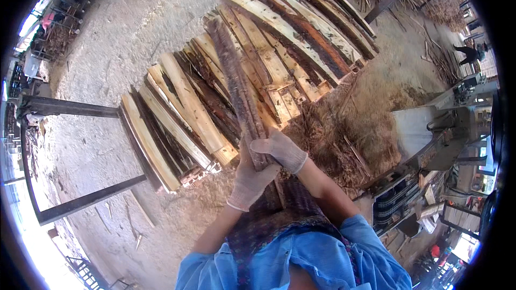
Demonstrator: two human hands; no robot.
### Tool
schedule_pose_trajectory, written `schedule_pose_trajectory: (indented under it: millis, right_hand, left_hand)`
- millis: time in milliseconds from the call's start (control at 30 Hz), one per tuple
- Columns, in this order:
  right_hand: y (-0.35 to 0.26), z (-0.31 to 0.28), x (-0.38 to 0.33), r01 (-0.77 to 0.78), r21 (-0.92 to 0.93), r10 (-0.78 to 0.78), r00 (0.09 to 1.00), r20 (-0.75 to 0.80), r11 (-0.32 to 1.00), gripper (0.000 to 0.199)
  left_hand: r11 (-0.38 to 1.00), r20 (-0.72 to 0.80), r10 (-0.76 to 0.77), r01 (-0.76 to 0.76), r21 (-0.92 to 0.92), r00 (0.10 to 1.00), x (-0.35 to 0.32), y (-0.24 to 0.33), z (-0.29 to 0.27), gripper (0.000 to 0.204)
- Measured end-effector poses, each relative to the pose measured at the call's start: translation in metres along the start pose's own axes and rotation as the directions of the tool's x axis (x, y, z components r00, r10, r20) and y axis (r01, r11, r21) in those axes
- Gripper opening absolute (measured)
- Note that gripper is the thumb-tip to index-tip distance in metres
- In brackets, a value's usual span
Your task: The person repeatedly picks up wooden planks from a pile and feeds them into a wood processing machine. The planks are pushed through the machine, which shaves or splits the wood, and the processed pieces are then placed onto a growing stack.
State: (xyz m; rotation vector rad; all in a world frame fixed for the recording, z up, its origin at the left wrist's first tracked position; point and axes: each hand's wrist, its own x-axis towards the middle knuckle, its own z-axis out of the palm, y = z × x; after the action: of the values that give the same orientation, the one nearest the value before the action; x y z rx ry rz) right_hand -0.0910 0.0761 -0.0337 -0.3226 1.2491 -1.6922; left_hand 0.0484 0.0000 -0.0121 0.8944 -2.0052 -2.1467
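Both of my hands wear pale knit gloves and grip the near end of a long, bark-covered wood slab (231, 64). My left hand (251, 180) wraps its left side and underside, with the fingers partly hidden. Slightly farther along, my right hand (280, 150) clasps the slab from the right. The slab points away from me, its far part over a wide stack of sawn slabs (188, 102). Whether its far end touches the stack, I cannot tell. Several pieces in the stack show pale cut faces, others dark bark.
Metal bars (91, 198) stick out at the stack's left. Bark scraps (344, 150) litter the ground to its right. Machinery with a pale metal sheet (414, 131) stands at right. Another person (472, 53) is far right, near piles of thin wood strips (441, 0).
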Motion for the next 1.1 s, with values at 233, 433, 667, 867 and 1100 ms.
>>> schedule_pose_trajectory:
  millis: [233,433,667,867,1100]
  right_hand:
    - [-0.048,-0.042,-0.09,0.159,0.155,-0.158,0.987,-0.02,0.975,0.091]
    - [-0.085,-0.088,-0.21,0.372,0.149,-0.287,0.868,-0.406,0.916,0.083]
    - [-0.057,-0.153,-0.365,0.575,-0.051,-0.419,0.529,-0.738,0.816,0.081]
    - [-0.013,-0.187,-0.474,0.806,0.0,-0.405,0.299,-0.864,0.592,0.062]
    - [0.01,-0.185,-0.533,0.87,-0.015,-0.382,0.201,-0.902,0.493,0.055]
  left_hand:
    - [0.964,0.174,0.213,-0.237,0.125,0.961,-0.027,0.056,0.071,0.118]
    - [0.96,0.459,0.185,-0.259,0.103,0.869,-0.067,0.039,0.158,0.112]
    - [0.916,0.839,0.05,-0.36,0.177,0.541,-0.088,0.039,0.271,0.097]
    - [0.932,0.986,-0.044,-0.348,0.098,0.159,-0.106,0.038,0.358,0.116]
    - [0.923,0.96,-0.263,-0.266,0.278,0.093,-0.144,0.027,0.404,0.079]
